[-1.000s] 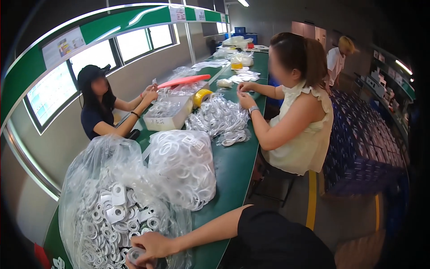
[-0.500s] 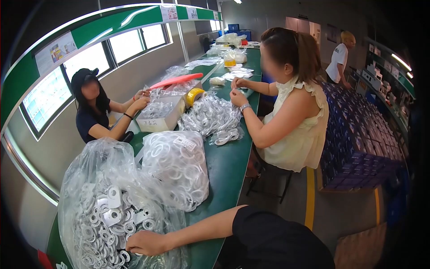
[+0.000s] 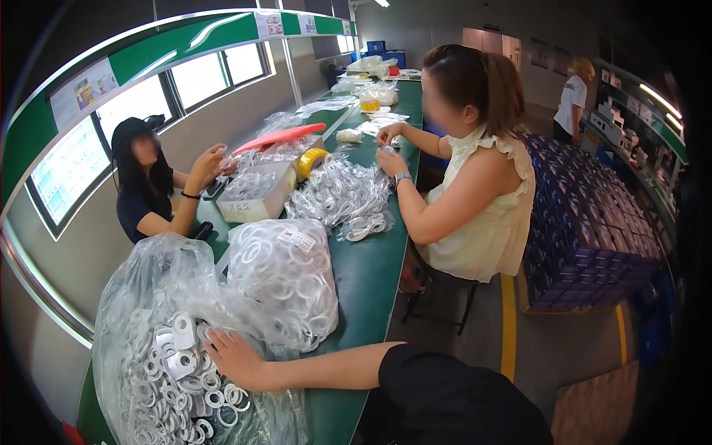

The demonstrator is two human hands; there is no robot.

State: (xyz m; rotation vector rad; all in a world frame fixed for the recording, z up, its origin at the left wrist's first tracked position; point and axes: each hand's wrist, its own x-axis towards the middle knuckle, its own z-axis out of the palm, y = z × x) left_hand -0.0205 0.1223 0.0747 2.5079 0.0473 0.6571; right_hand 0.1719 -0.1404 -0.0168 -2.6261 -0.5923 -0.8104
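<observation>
My right hand (image 3: 241,361) reaches in from the lower right, fingers stretched out and apart. Its fingertips touch the edge of a heap of white ring-shaped pieces (image 3: 174,400), and nothing shows in its grasp. Some flat white pieces with a round hole (image 3: 183,330) lie on the heap just left of the fingers. A large crumpled clear plastic bag (image 3: 137,289) surrounds the heap. Beyond my hand stands a full clear bag of white rings (image 3: 285,274) with a label. My left hand is out of view.
On the green bench (image 3: 363,319) lie bagged white cables (image 3: 341,196), a white box (image 3: 256,200), yellow tape (image 3: 311,161) and a red strip (image 3: 278,138). One co-worker (image 3: 148,178) sits at the left, another (image 3: 475,178) at the right. Stacked boxes (image 3: 586,230) stand behind.
My right hand has moved up from the lower part of the heap, and its curled fingers have spread. The left co-worker's hands have risen. The whole view has shifted slightly.
</observation>
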